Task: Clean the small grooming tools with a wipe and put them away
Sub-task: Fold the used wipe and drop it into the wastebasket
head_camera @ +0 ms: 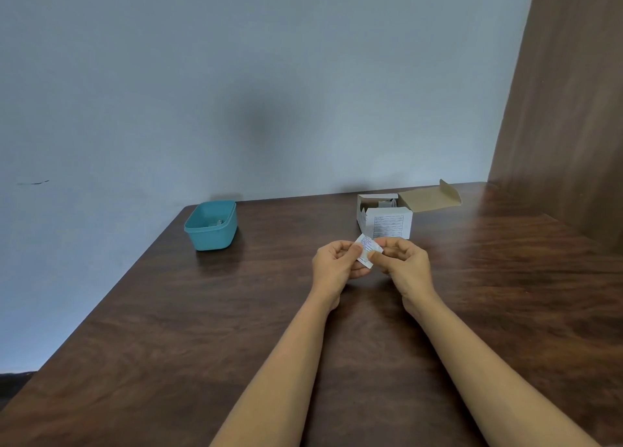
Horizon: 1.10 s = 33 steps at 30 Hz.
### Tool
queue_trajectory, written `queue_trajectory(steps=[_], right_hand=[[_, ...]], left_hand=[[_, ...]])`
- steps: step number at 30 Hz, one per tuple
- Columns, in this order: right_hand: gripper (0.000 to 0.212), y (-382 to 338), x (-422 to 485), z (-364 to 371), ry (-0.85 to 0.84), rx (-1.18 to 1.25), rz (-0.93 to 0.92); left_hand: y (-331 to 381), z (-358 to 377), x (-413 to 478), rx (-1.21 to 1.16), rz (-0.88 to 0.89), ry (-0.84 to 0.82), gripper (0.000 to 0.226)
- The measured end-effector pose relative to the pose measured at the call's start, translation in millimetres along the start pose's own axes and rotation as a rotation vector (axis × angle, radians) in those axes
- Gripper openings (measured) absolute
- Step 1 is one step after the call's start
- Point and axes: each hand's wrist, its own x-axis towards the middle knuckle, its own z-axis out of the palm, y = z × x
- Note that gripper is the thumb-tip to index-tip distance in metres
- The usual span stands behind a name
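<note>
Fingers (354,253) pinch a sachet (366,243); box (387,227) holds more, teal tub (212,239) one small item (219,222).

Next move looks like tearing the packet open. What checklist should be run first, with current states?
1. Left hand pinches wipe packet: ok.
2. Right hand pinches its other end: ok.
3. Packet torn yet: cannot tell.
4. White box open: ok.
5. Teal container uncovered, upright: ok.
6. Container's contents: cannot tell, only a small glint shows.
</note>
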Motion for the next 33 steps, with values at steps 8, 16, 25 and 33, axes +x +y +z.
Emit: queue_trajectory(steps=[8, 16, 25, 33], right_hand=[[0.022, -4.3, -4.3, 1.7, -0.012, -0.189, -0.199], [0.021, -8.6, -8.3, 4.4, -0.057, -0.38, -0.418], [0.021, -5.2, -5.3, 5.6, -0.105, -0.461, -0.533], [0.018, -4.6, -3.6, 4.7, -0.044, -0.098, -0.195]], left_hand=[[-0.5, -3.1, -2.5, -0.06, -0.021, -0.004, 0.017], [5.2, -7.1, -3.1, -0.211, -0.093, -0.045, 0.02], [4.8, -7.5, -7.1, -0.245, -0.064, 0.002, 0.019], [1.8, -5.0, -7.5, -0.188, -0.013, 0.093, 0.01]])
